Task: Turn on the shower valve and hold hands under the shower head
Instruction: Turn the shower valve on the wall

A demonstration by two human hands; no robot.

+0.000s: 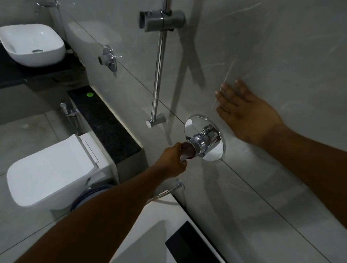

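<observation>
A chrome shower valve (205, 138) with a round plate is set in the grey tiled wall. My left hand (173, 159) is closed around the valve's lever handle, just below and left of the valve body. Flat against the wall, up and to the right of the valve, lies my right hand (246, 112) with its fingers spread and nothing in it. A chrome slide rail (159, 65) with a grey holder (161, 20) runs up the wall left of the valve. The shower head is out of view.
A white toilet (55, 170) stands at lower left, beside a dark granite ledge (104, 123). A white basin (31, 43) sits on a dark counter at far left. A second wall tap (107, 58) and a hose outlet (178, 186) are on the wall. A black floor drain (197, 253) lies below.
</observation>
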